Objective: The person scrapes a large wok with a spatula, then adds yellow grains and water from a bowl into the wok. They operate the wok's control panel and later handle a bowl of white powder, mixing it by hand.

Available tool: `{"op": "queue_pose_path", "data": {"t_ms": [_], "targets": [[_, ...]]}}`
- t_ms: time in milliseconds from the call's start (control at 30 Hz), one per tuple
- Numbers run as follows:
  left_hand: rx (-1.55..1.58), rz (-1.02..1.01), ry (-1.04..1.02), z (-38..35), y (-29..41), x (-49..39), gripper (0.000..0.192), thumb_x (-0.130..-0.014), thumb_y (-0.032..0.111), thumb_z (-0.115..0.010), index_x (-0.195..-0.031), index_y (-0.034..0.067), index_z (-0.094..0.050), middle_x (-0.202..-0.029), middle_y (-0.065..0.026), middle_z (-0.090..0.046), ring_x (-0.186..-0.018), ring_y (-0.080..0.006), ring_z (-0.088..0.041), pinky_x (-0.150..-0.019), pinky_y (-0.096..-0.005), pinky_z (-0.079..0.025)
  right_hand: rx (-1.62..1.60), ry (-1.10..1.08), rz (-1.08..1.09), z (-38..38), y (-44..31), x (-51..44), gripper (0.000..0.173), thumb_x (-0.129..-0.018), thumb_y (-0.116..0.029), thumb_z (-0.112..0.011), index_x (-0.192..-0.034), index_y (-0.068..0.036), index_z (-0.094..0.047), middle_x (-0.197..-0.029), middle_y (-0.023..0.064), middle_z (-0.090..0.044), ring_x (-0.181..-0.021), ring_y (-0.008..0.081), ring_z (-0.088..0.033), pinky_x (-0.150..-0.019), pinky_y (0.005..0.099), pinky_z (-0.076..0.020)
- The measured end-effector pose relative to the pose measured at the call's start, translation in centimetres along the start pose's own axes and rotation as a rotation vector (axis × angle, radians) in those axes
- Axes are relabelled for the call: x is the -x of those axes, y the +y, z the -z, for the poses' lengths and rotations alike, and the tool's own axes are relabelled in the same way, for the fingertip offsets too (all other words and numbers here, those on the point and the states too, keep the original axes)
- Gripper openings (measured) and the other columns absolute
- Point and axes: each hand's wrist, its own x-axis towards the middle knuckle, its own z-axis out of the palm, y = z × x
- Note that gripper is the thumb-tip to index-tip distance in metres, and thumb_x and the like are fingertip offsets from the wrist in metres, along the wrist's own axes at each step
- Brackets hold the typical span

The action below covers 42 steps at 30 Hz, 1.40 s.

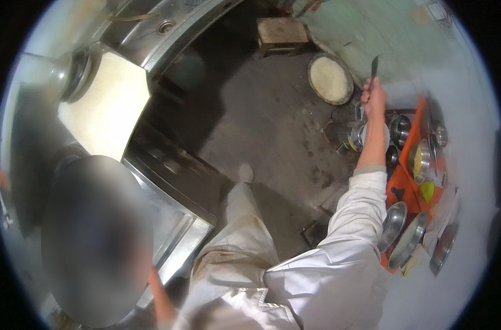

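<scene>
My right hand (374,99) is raised at the upper right, its fingers closed around a dark, narrow, knife-like tool (374,67) whose angled end points away from me. Below that forearm are a metal pot or canister (355,136) and steel bowls (400,128). At the lower left a bare forearm, seemingly my left, reaches towards a steel counter (180,243). A large blurred oval covers the area beyond its wrist, so my left hand (152,275) shows only at its edge, and what it touches is hidden.
A pale board (110,103) lies on the left counter beside a steel sink (166,27). On the floor stand a wooden stool (282,33) and a round container of pale powdery material (329,79). Several steel bowls, one with yellow contents (419,162), stand about an orange cloth or sheet (403,181) at right.
</scene>
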Motion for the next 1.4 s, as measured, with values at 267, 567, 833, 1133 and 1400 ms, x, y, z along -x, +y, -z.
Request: {"op": "queue_pose_path", "data": {"t_ms": [267, 567, 833, 1133, 1400], "targets": [[0.199, 0.063, 0.142, 2.1, -7.8, 1.5, 0.06, -0.091, 0.005, -0.048, -0.148, 0.008, -0.032, -0.141, -0.0227, -0.045, -0.13, -0.0306, -0.046, -0.106, -0.0389, -0.037, 0.872, -0.029, 0.753, -10.1, 10.3, 13.8, 0.047, -0.096, -0.033, -0.054, -0.124, 0.004, -0.055, -0.118, 0.027, -0.061, -0.114, 0.0439, -0.054, -0.096, 0.0433, -0.0427], [0.385, 0.082, 0.517, 10.6, -27.3, -3.2, 0.051, -0.096, 0.009, -0.053, -0.144, 0.003, -0.038, -0.139, -0.0181, -0.049, -0.131, -0.0288, -0.047, -0.108, -0.0387, -0.036, 0.94, -0.682, 0.719, -30.2, 13.5, 49.2, 0.037, -0.097, -0.023, -0.057, -0.125, 0.001, -0.057, -0.105, 0.0121, -0.068, -0.092, 0.0218, -0.063, -0.084, 0.0362, -0.05], [-0.085, 0.267, 0.679, 20.3, -42.5, -14.1, 0.055, -0.09, 0.006, -0.057, -0.142, 0.005, -0.039, -0.137, -0.0231, -0.047, -0.121, -0.0395, -0.051, -0.103, -0.0444, -0.041, 1.222, -1.674, 0.9, -48.6, 28.9, 72.9, 0.031, -0.09, -0.027, -0.062, -0.11, -0.004, -0.061, -0.101, 0.022, -0.066, -0.096, 0.0431, -0.062, -0.08, 0.0487, -0.0486], [-0.568, 0.25, 0.515, 23.9, -54.8, -26.0, 0.064, -0.092, 0.032, -0.059, -0.147, 0.013, -0.035, -0.141, -0.0207, -0.044, -0.126, -0.0395, -0.046, -0.105, -0.0503, -0.038, 1.679, -1.511, 1.075, -65.4, 48.2, 77.4, 0.036, -0.089, -0.031, -0.061, -0.111, -0.003, -0.058, -0.096, 0.0228, -0.067, -0.093, 0.0429, -0.064, -0.08, 0.051, -0.0508], [-0.746, 0.437, 0.394, 23.0, -55.7, -28.3, 0.062, -0.097, 0.043, -0.05, -0.151, 0.02, -0.029, -0.14, -0.0194, -0.044, -0.125, -0.0393, -0.047, -0.102, -0.0511, -0.039, 1.241, -1.439, 1.367, -76.7, 54.7, 74.7, 0.035, -0.088, -0.024, -0.064, -0.116, -0.004, -0.06, -0.102, 0.0222, -0.066, -0.095, 0.0412, -0.063, -0.079, 0.048, -0.0506]]}}
